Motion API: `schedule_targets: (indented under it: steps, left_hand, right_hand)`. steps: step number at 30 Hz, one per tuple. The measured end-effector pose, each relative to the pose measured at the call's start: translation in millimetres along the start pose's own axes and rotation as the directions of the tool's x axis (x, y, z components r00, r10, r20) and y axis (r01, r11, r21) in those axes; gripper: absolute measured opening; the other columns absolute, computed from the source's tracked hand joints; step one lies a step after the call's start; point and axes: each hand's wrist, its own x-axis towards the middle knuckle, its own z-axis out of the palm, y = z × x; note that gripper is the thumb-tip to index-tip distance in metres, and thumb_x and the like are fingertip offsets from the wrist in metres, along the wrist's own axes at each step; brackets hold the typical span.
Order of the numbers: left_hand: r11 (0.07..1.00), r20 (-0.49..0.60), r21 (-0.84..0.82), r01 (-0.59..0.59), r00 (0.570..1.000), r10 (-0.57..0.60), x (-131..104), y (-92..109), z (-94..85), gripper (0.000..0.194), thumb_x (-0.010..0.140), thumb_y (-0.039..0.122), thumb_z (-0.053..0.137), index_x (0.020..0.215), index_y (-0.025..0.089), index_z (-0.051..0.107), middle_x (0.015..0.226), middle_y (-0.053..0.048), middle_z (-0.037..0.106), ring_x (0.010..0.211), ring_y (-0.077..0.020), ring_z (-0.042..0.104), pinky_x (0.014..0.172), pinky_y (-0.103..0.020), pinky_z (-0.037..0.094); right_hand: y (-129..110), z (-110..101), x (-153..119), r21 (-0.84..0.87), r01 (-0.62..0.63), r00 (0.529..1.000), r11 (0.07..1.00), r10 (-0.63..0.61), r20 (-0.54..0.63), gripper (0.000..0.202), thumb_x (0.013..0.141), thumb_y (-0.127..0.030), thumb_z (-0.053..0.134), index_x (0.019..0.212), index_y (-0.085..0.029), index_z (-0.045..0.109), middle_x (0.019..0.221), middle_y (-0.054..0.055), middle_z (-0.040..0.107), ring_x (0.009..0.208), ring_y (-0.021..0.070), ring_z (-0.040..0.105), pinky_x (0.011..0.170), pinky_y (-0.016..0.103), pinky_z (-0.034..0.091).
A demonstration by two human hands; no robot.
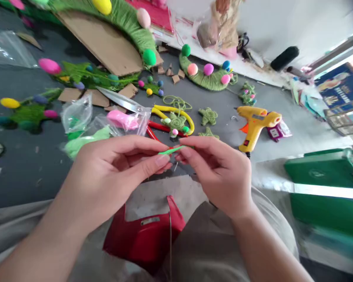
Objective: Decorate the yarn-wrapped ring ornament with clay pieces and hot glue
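Just this side of the scissors (pixel 139 109), a thin, bright green strip (pixel 172 150) is slanting slightly; the left hand (pixel 111 168) and right hand (pixel 223 172) are facing each other, pinching its ends.

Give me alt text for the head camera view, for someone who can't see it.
A person's left hand and right hand pinch a thin bright green piece. Beyond them, scissors, green stars and a yellow glue gun lie on a gray table.

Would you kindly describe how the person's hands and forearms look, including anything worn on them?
The left hand and right hand are bare, with no gloves or rings visible. The left forearm and right forearm show no sleeves, watch or bracelet.
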Motion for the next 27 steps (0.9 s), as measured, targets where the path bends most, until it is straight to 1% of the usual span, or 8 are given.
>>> schedule_targets:
  steps: [3, 5, 7, 11, 15, 19, 23, 27]
  left_hand:
    - [0.998, 0.006, -0.038, 0.043, 0.999, -0.043, -0.1, -0.1, -2.4, 0.013, 0.080, 0.031, 0.092, 0.091, 0.034, 0.087, 0.086, 0.006, 0.084, 0.072, -0.0103, 0.081, 0.067, -0.006, 0.062]
    - [0.997, 0.015, -0.048, 0.056, 0.998, -0.055, -0.9, -0.4, -2.9, 0.016, 0.081, 0.033, 0.091, 0.096, 0.035, 0.087, 0.093, 0.005, 0.085, 0.073, -0.0117, 0.082, 0.070, -0.008, 0.063]
    - [0.997, 0.023, -0.052, 0.056, 0.998, -0.055, -2.2, -0.9, -2.6, 0.019, 0.083, 0.035, 0.090, 0.102, 0.037, 0.087, 0.099, 0.004, 0.086, 0.074, -0.0122, 0.082, 0.072, -0.009, 0.064]
    - [0.996, 0.025, -0.068, 0.054, 0.998, -0.052, -3.5, -1.7, -0.7, 0.008, 0.086, 0.037, 0.088, 0.093, 0.037, 0.087, 0.086, 0.006, 0.085, 0.071, -0.0116, 0.082, 0.069, -0.008, 0.063]
    - [0.995, 0.049, -0.081, 0.052, 0.998, -0.049, -1.7, -1.3, 0.1, 0.006, 0.085, 0.034, 0.089, 0.090, 0.033, 0.087, 0.080, 0.005, 0.084, 0.067, -0.0109, 0.081, 0.066, -0.006, 0.062]
    - [0.994, 0.060, -0.100, 0.047, 0.997, -0.041, -2.1, -0.5, -0.6, 0.007, 0.082, 0.032, 0.091, 0.086, 0.032, 0.085, 0.076, 0.006, 0.082, 0.063, -0.0110, 0.080, 0.062, -0.006, 0.062]
    - [0.994, 0.041, -0.097, 0.056, 0.998, -0.052, -3.8, -0.1, -0.1, 0.009, 0.081, 0.032, 0.092, 0.085, 0.030, 0.084, 0.074, 0.006, 0.081, 0.062, -0.0122, 0.080, 0.061, -0.007, 0.062]
    - [0.997, 0.058, -0.062, 0.056, 0.997, -0.052, -4.0, -2.3, -3.2, 0.012, 0.085, 0.034, 0.089, 0.097, 0.034, 0.085, 0.087, 0.005, 0.084, 0.069, -0.0121, 0.081, 0.067, -0.008, 0.063]
  right_hand:
    - [0.0, 2.3, 0.8, 0.032, 0.009, 1.000, 0.999, -0.010, 0.028, 0.022, 0.102, -0.015, 0.063, 0.119, -0.018, 0.076, 0.104, -0.002, 0.084, 0.087, 0.0063, 0.080, 0.085, 0.013, 0.063]
    - [0.2, 2.9, 0.5, 0.042, 0.015, 0.999, 0.999, -0.017, 0.038, 0.023, 0.103, -0.014, 0.062, 0.120, -0.018, 0.076, 0.103, -0.002, 0.084, 0.087, 0.0064, 0.080, 0.086, 0.013, 0.063]
    - [0.2, 2.9, -0.4, 0.051, 0.009, 0.999, 0.999, -0.011, 0.036, 0.019, 0.102, -0.016, 0.064, 0.116, -0.020, 0.078, 0.100, -0.003, 0.085, 0.084, 0.0061, 0.080, 0.083, 0.013, 0.063]
    - [-1.4, 3.3, -1.1, 0.041, -0.003, 1.000, 0.999, 0.003, -0.003, 0.007, 0.096, -0.025, 0.076, 0.101, -0.023, 0.081, 0.082, -0.007, 0.083, 0.069, 0.0070, 0.077, 0.067, 0.015, 0.062]
    - [-3.1, 3.9, 1.0, -0.052, 0.101, 0.993, 0.994, -0.103, -0.050, 0.010, 0.085, -0.025, 0.088, 0.085, -0.020, 0.079, 0.070, -0.007, 0.077, 0.058, 0.0064, 0.068, 0.059, 0.018, 0.059]
    - [-0.6, 3.4, 0.2, -0.050, 0.174, 0.983, 0.983, -0.176, -0.041, 0.008, 0.090, -0.019, 0.083, 0.096, -0.020, 0.078, 0.088, -0.005, 0.082, 0.072, 0.0076, 0.075, 0.072, 0.018, 0.064]
    - [1.5, 1.5, -2.7, -0.031, 0.179, 0.983, 0.983, -0.178, 0.042, 0.020, 0.099, -0.015, 0.070, 0.118, -0.019, 0.076, 0.108, -0.002, 0.084, 0.086, 0.0092, 0.080, 0.082, 0.019, 0.065]
    - [1.7, 0.3, -3.2, -0.045, 0.190, 0.978, 0.981, -0.186, 0.089, 0.024, 0.104, -0.012, 0.061, 0.123, -0.018, 0.073, 0.115, 0.000, 0.084, 0.097, 0.0111, 0.080, 0.090, 0.021, 0.065]
